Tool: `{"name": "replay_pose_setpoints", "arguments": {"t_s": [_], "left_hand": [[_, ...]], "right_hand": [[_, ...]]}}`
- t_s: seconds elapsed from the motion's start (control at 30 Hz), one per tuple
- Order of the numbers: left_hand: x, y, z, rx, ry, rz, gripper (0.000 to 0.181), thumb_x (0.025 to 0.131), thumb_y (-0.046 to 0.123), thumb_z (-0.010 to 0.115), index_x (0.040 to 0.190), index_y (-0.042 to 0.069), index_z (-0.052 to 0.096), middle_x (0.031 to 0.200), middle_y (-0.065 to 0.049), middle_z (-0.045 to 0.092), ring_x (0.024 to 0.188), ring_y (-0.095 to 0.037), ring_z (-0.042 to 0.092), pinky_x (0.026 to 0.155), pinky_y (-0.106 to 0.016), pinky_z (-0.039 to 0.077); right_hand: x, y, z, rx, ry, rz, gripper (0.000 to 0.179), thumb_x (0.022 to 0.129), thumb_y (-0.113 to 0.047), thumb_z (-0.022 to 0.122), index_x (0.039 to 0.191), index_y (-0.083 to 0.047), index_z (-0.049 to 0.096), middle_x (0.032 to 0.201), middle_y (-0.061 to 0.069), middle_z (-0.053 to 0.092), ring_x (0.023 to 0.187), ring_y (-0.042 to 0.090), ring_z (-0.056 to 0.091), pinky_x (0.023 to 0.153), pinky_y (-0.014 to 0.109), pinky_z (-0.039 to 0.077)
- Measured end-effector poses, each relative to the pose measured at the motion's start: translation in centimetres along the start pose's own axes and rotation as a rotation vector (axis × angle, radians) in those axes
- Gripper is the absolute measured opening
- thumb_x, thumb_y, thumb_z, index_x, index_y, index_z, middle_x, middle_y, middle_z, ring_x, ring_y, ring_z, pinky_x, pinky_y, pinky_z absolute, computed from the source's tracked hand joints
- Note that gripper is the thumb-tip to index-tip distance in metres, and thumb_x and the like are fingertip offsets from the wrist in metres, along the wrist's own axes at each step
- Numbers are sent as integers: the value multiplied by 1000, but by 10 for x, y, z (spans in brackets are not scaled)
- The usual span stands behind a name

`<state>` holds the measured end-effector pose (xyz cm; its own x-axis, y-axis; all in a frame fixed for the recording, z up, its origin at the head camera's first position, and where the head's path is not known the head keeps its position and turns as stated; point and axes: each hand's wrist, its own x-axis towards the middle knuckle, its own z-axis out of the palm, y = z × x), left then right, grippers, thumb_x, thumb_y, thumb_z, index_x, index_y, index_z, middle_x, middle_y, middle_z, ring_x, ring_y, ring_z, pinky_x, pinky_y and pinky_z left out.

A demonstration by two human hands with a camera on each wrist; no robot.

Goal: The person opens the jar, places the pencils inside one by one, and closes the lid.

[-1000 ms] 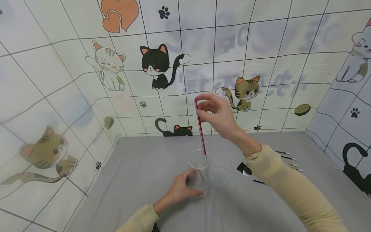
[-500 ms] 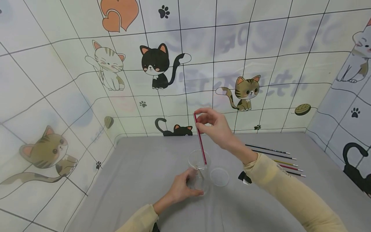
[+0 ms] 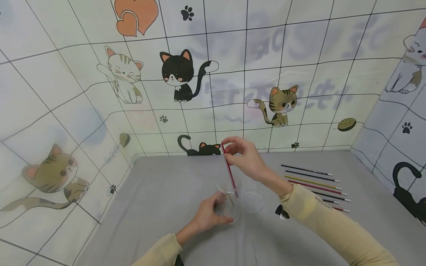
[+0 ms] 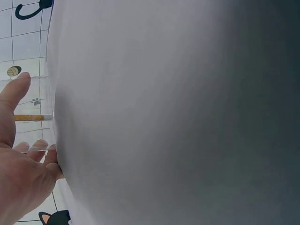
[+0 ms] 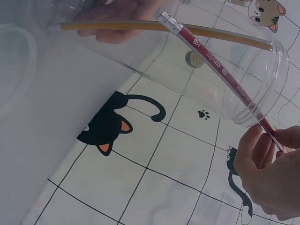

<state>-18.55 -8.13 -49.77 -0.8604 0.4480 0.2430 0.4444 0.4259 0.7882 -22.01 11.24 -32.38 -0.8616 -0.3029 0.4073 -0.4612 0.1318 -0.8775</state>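
Observation:
My left hand grips a clear plastic jar low on its side, thumb in front and fingers behind. The jar stands upright on the grey table. Inside it leans a yellow pencil, its eraser end at the bottom. Above the rim, my right hand pinches a red pencil near its upper end. In the right wrist view that red pencil slants through the jar's mouth, with its white eraser and silver band lowest, crossing over the yellow pencil. The left wrist view shows thumb and fingertips around the clear wall.
A clear round lid lies just right of the jar. Several pencils, among them a yellow pencil, lie in a row at the right, partly under the right sleeve. A small black object sits by that sleeve. Cat-printed cloth walls surround the table.
The right hand has come down, lowering the red pencil through the rim and deeper into the jar. More of the pencil row shows beside the sleeve. The left hand has stayed put.

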Motion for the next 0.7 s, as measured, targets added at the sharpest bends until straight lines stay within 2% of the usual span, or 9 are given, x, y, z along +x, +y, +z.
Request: {"name": "replay_pose_setpoints", "arguments": {"t_s": [0.23, 0.7], "left_hand": [[0, 0, 0, -9, -4, -11, 73, 69, 27, 94, 131, 15, 58, 118, -6, 67, 109, -19, 62, 96, -40, 51], [0, -1, 0, -26, -10, -6, 70, 70, 26, 93, 129, 13, 59, 119, -8, 67, 109, -23, 62, 96, -41, 51]], "right_hand": [[-6, 11, 3, -88, -19, 21, 33, 91, 4, 66, 122, -7, 63, 94, 9, 66, 86, 25, 62, 67, 29, 52], [-10, 18, 4, -155, -75, 16, 32, 89, 5, 64, 118, -9, 66, 91, 7, 66, 83, 22, 64, 68, 35, 51]]}}
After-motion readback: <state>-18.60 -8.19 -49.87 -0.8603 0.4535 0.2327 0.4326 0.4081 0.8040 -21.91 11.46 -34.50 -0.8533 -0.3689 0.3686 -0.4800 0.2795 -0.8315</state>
